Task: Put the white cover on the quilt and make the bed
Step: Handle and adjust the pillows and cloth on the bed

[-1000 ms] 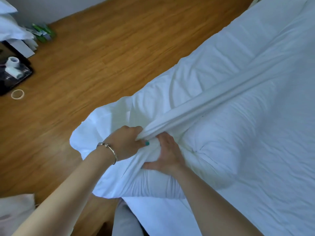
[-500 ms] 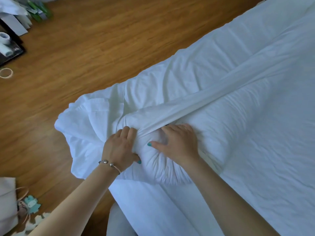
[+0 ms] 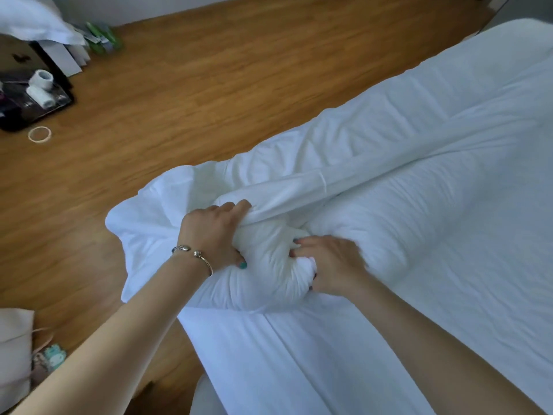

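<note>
At the centre of the frame the left hand (image 3: 214,235), a bracelet (image 3: 193,255) on its wrist, grips a bunched fold of the white cover (image 3: 167,217). Just to its right, the right hand (image 3: 332,265) curls its fingers into the stuffed quilt (image 3: 269,259) corner. Both lie on the bed (image 3: 449,235) at its lower-left corner, overhanging the wooden floor (image 3: 209,85). A dark tray (image 3: 33,100) sits upper left.
</note>
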Motion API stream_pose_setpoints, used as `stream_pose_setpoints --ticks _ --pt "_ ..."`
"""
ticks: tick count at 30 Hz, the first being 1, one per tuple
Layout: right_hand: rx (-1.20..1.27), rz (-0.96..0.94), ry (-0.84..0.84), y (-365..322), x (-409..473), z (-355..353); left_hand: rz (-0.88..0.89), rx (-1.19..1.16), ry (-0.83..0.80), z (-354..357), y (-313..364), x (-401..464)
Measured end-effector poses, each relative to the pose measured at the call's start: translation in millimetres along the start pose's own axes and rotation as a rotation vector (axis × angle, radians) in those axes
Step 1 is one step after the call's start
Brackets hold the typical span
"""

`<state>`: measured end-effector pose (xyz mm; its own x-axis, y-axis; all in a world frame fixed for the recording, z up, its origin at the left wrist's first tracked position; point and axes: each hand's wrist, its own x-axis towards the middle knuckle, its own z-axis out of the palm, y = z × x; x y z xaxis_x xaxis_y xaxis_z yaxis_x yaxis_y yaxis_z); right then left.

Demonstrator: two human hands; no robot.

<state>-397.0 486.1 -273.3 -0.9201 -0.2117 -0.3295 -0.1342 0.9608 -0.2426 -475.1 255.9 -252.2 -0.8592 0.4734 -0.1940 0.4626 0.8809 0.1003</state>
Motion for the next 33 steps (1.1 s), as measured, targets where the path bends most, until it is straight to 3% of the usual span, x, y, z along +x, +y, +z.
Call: stream_pose_setpoints --ticks 2,4,7,9,12,16,19,22,26,29,33 --pt "0.040 0.022 -0.088 4 23 -16 0.071 0.071 -0.044 -9 3 0" --pt "0.038 0.052 -0.065 4 44 -29 0.135 0.035 -0.094 -7 7 -1" --pt "0.029 0.044 0.005 8 59 -32 -0.022 -0.297 -0.287 -16 8 8" --pt "0.001 0.054 0.022 13 68 -33 -0.040 -0.332 -0.329 -30 14 16" --pt "-0.031 0.035 0.066 24 97 -40 -0.042 0.024 -0.191 -31 34 23" --pt "-0.074 -0.014 0.130 34 132 -45 -0.158 -0.025 0.073 -7 35 39" --pt "-0.149 -0.170 0.469 33 142 -47 -0.158 -0.118 0.222 13 17 61" --pt "-0.289 -0.354 0.824 44 135 -52 -0.160 -0.170 0.242 14 8 80" --pt "-0.126 -0.033 1.007 67 119 -71 -0.151 -0.220 0.262 16 5 78" --pt "-0.416 0.108 0.721 73 123 -74 -0.148 -0.250 0.261 18 5 79" --pt "-0.435 0.154 0.509 78 142 -88 -0.144 -0.314 0.269 17 1 85"
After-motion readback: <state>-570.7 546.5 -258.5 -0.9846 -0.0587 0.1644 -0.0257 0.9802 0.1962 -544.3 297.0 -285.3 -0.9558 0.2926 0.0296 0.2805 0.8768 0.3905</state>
